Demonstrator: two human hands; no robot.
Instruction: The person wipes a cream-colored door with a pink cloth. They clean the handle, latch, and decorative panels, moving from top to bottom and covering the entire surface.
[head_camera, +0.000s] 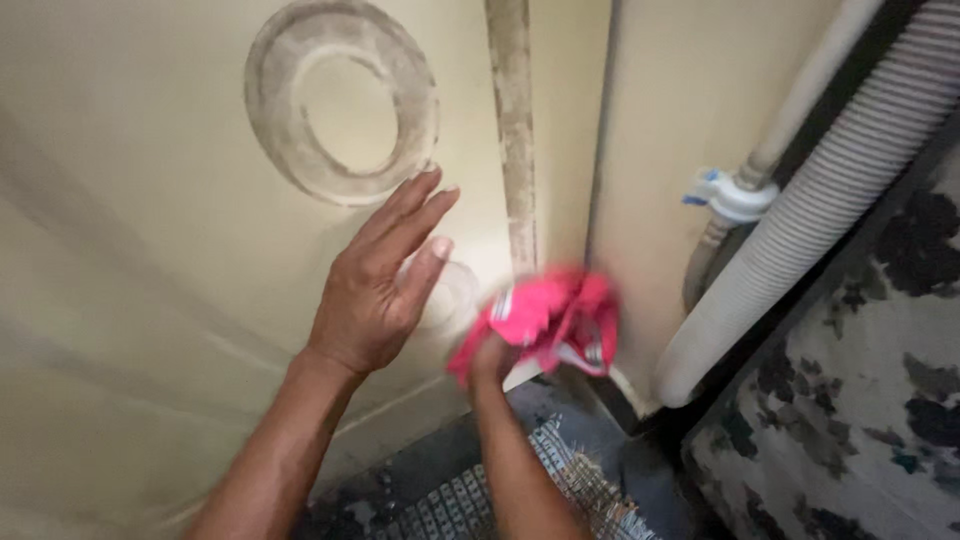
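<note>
The cream-coloured painted wall panel (150, 250) fills most of the view and bears a grey, grimy ring-shaped mark (342, 100) near the top, which reads as uncleaned. To its right a vertical strip of brown, dirty seam (515, 130) runs down toward the corner, soiled along its whole visible length. The lower panel, around the hands, looks more even in tone, though blur makes it hard to judge whether it has been wiped.

At the right edge stands a mottled grey-and-black surface (860, 400), and in front of it a white ribbed flexible hose (800, 220) runs diagonally beside a thinner pale pipe with a white-and-blue fitting (735, 195). Below, a worn woven floor mat (560, 490) lies on a dark, wet-looking floor (650, 470).

The left hand (375, 290) is spread flat with its fingers apart, close to or resting on the wall, holding nothing (contact itself cannot be confirmed).

The right hand (492, 355) is closed around a bright pink crumpled cloth (555, 320), which is bunched at the foot of the seam, just beside the corner and at or against the wall.

Judgement: wiping appears to be under way low in the corner; the ring mark and the upper seam remain to be done.
</note>
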